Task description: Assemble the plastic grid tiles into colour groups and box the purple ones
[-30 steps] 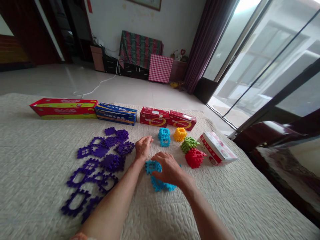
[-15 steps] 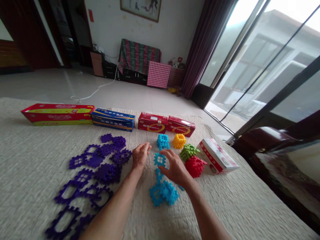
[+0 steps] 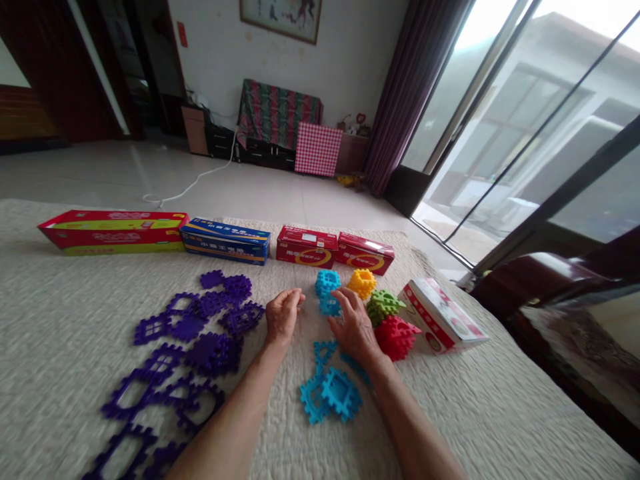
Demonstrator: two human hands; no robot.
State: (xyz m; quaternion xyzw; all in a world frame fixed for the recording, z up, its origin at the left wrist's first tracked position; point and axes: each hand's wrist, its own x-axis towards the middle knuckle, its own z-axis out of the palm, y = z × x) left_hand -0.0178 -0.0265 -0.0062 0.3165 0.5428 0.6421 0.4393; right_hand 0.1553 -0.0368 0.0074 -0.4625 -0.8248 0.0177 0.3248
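My left hand [image 3: 284, 313] is loosely closed just above the cloth, with nothing showing in its fingers. My right hand [image 3: 356, 325] holds a light-blue toothed building plate with a window pattern [image 3: 329, 304] between thumb and fingers. That plate is right in front of a blue assembled cube [image 3: 327, 279], partly overlapping it in view. Nearer me lie a blue triangular plate [image 3: 324, 353] and two overlapping blue plates [image 3: 341, 395]. Another blue piece [image 3: 356, 367] is partly hidden under my right wrist. Beside my right hand stand yellow [image 3: 361, 284], green [image 3: 384, 305] and red [image 3: 395, 338] assembled blocks.
Several purple toothed plates [image 3: 187, 328] spread over the left of the pale quilted cloth [image 3: 280, 427]. Along the back are a long red-green box [image 3: 120, 233], a blue box [image 3: 226, 241] and two red boxes [image 3: 306, 247]. A white-red box [image 3: 443, 315] stands at the right.
My right hand has moved away from me, carrying the blue window plate from near the triangular plate toward the blue cube. My left hand has stayed about where it was.
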